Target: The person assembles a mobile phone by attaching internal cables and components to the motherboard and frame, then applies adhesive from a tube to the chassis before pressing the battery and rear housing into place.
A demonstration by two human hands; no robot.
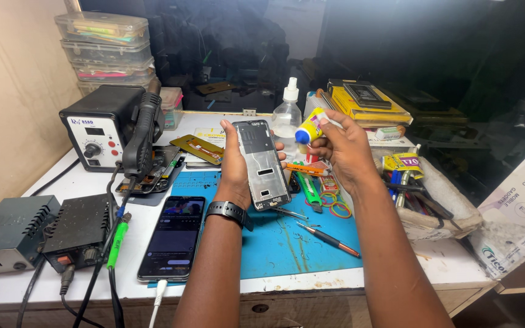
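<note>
My left hand (236, 165) holds a grey phone frame (264, 164) upright above the blue work mat (287, 237), its inner side facing me. A black watch sits on that wrist. My right hand (343, 149) grips a small glue tube (308, 129) with a yellow label and blue cap end, tilted with its tip close to the frame's upper right edge. Whether the tip touches the frame I cannot tell.
A lit smartphone (173, 235) lies on the mat's left with a cable plugged in. A hot-air rework station (101, 127) and two power units (37, 234) stand left. A clear dropper bottle (287, 118), cutter, rubber bands, tweezers, a tool tray (432, 200) and stacked boxes crowd the bench.
</note>
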